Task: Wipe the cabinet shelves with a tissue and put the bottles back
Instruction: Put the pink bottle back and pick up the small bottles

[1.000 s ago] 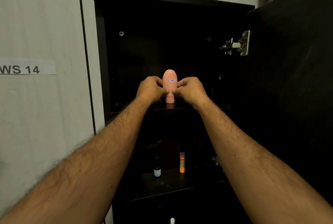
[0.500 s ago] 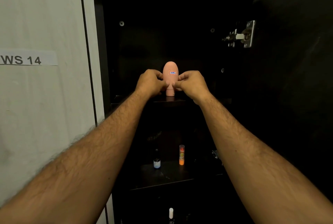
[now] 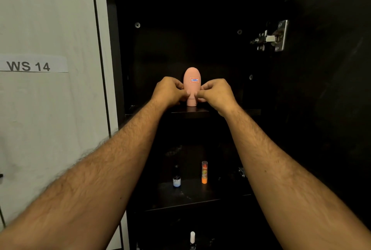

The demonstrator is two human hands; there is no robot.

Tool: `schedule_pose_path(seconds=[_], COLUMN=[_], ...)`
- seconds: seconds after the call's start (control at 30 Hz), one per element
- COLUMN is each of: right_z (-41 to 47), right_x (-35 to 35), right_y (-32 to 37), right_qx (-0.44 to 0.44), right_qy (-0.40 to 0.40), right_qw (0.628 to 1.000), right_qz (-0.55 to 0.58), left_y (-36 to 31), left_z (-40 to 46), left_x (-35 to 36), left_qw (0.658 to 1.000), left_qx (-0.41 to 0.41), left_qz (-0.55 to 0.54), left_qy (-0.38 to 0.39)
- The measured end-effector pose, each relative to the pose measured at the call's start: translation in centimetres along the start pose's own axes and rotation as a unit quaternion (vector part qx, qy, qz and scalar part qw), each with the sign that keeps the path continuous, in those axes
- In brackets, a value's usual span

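Note:
A pink egg-shaped bottle (image 3: 192, 81) with a small labelled sticker stands cap-down on the upper shelf (image 3: 190, 112) of the dark cabinet. My left hand (image 3: 169, 92) pinches its lower left side and my right hand (image 3: 215, 94) pinches its lower right side, fingers curled round it. On the middle shelf (image 3: 180, 195) stand a small dark bottle (image 3: 176, 177) with a blue-white label and an orange tube (image 3: 204, 172) with a clear cap. A white-capped bottle (image 3: 192, 238) shows at the bottom. No tissue is in sight.
The cabinet door (image 3: 331, 89) stands open on the right, with a metal hinge (image 3: 271, 37) at its inner edge. A white wall panel on the left carries a paper sign (image 3: 30, 65) reading WS 14. The cabinet interior is very dark.
Both hands have stayed on the pink bottle at the upper shelf. The view has tilted slightly downward, so more of the bottom shelf's white-capped bottle shows.

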State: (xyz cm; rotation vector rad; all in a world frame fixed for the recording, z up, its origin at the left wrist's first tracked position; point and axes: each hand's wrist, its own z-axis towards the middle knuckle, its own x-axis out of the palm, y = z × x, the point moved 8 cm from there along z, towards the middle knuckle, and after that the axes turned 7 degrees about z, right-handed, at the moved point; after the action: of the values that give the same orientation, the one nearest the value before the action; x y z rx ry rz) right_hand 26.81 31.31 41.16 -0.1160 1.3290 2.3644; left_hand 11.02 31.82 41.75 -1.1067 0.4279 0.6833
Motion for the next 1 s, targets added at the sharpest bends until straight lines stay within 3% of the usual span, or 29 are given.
schedule_pose_path(seconds=[0.13,0.2,0.37,0.47,0.53,0.7,0.87,1.0], right_z=[0.1,-0.1,-4.2,-7.7,-10.0,-14.9,-17.2,-17.5], right_x=[-0.4,-1.3,-3.9,-5.3,-5.6,-3.6,0.4,2.2], right_y=[-0.1,0.0,2.0,2.2,1.3,-5.5,-12.8,-18.4], right_qx=[-0.026,-0.052,-0.203,-0.251,-0.251,-0.135,0.004,0.104], right_qy=[-0.032,-0.086,-0.225,-0.269,-0.257,-0.200,-0.082,-0.038], right_qw=[0.999,0.995,0.949,0.919,0.918,0.952,0.985,0.991], right_qz=[0.004,0.017,0.083,0.144,0.169,0.187,0.151,0.074], left_y=[0.5,0.5,-2.8,-3.8,-2.8,2.6,8.7,14.2], left_z=[0.1,0.0,-4.8,-9.4,-11.9,-15.6,-16.4,-16.0], left_x=[-1.0,-2.4,-5.6,-5.4,-3.9,1.4,7.2,10.2], left_qw=[0.999,0.995,0.964,0.953,0.957,0.976,0.991,0.997], left_qx=[-0.020,-0.014,0.115,0.187,0.198,0.144,0.074,-0.013], left_qz=[0.029,0.064,0.074,0.007,-0.023,-0.079,-0.041,-0.013], left_qy=[-0.020,-0.075,-0.228,-0.237,-0.211,-0.145,-0.101,-0.074])
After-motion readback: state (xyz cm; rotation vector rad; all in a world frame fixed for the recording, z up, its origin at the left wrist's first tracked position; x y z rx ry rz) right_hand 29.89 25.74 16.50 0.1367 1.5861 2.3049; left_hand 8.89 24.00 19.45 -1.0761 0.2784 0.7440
